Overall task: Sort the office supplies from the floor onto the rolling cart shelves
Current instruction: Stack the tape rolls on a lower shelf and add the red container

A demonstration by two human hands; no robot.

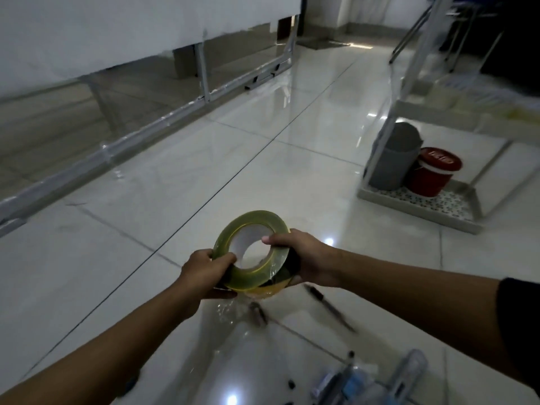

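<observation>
I hold a roll of clear tape (252,250) between both hands, raised above the floor (204,176). My left hand (204,271) grips its near-left edge, thumb curled over the top face and fingers underneath. My right hand (301,258) pinches the far-right edge, thumb hooked into the core opening. Below the roll I see something dark and yellow also caught between my hands; I cannot tell what it is.

Orientation of the roll: its flat face tilts up and toward me, so the axis through the core points up and slightly back at my head. The roll is round and has no long axis in its own plane.

The rolling cart (455,118) stands ahead and to the right, well apart from my hands. Its lower shelf (420,211) carries a grey bin (394,159) and a red container (432,173), touching each other. My right hand is the nearer one to the cart, so I judge the transfer runs forward and rightward, with the roll laid flat on a shelf.

Pens (330,306) and other supplies in clear wrapping (359,378) lie on the floor near me, not yet sorted
</observation>
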